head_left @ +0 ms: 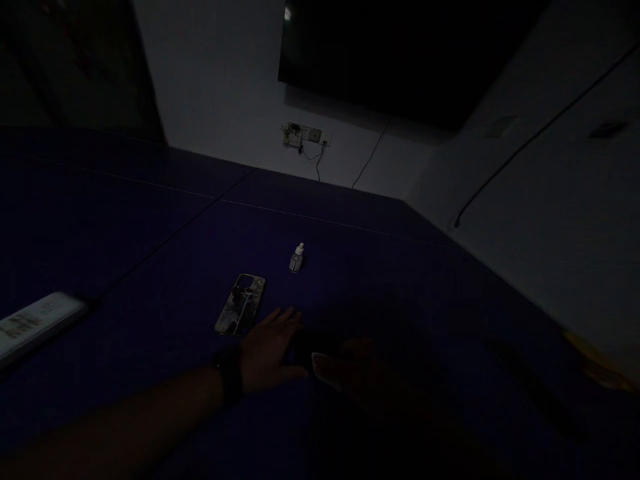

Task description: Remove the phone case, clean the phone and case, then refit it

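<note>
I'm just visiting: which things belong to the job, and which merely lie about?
Probably the job's:
pale item at right hand, too dark to identify
perhaps phone case and bottle, near left hand

Seemingly lying about:
white object, far left
yellow item, far right

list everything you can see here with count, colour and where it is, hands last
wall-mounted screen: 1, black, top
dark panel: 1, near-black, upper left
walls: 2, greyish white, back and right
socket group: 1, pale, below screen
cables: at least 3, dark, back and right walls
work surface: 1, dark blue, below walls
small bottle: 1, clear with white top, centre
phone case: 1, dark patterned, left of bottle, phone inside unclear
long block: 1, white, left edge
yellow item: 1, yellow-orange, right edge, unclear
pale-edged item: 1, at right thumb, unclear
watch: 1, black, left wrist
left hand: 1, shadowed, beside case
right hand: 1, nearly black, right of left hand
</note>
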Available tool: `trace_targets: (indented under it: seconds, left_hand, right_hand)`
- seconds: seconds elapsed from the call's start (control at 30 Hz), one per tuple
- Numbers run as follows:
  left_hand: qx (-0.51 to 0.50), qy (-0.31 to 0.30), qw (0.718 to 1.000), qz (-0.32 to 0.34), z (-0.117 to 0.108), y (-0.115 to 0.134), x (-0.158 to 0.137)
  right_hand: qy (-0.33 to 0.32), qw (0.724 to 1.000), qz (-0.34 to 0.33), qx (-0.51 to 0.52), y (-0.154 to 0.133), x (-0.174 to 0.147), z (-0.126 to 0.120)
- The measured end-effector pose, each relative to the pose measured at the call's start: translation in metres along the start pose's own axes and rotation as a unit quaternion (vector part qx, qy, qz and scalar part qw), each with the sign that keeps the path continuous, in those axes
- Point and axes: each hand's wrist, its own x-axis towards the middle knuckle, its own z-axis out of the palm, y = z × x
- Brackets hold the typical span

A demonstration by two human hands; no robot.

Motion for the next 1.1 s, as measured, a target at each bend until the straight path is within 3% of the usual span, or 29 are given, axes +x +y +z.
trace_targets:
  seconds: [0.1,0.33,0.57,0.83,1.0,1.1]
  left_hand:
    - [-0.001,0.003,1.0,0.009,0.001,-0.001,0.0]
    - [0.013,-0.005,1.0,0.002,-0.003,0.002,0.001]
    - [0.012,-0.019,1.0,0.002,-0.006,0.004,0.003]
    - [0.018,-0.014,1.0,-0.003,-0.001,-0.001,0.003]
    - [0.003,-0.001,1.0,0.005,0.005,-0.008,0.004]
    - [-0.002,-0.001,1.0,0.005,0.006,-0.009,0.004]
  right_hand:
    - [-0.002,1.0,0.007,-0.01,-0.007,-0.002,0.001]
    - [-0.014,0.998,-0.044,-0.045,-0.008,0.032,-0.031]
    - [-0.032,0.996,-0.077,-0.026,-0.02,0.015,-0.017]
    - [-0.025,0.989,-0.115,-0.091,-0.017,0.04,-0.031]
    - [-0.041,0.984,-0.165,-0.061,-0.031,0.027,-0.028]
    - [-0.043,0.984,-0.158,-0.067,-0.034,0.028,-0.028]
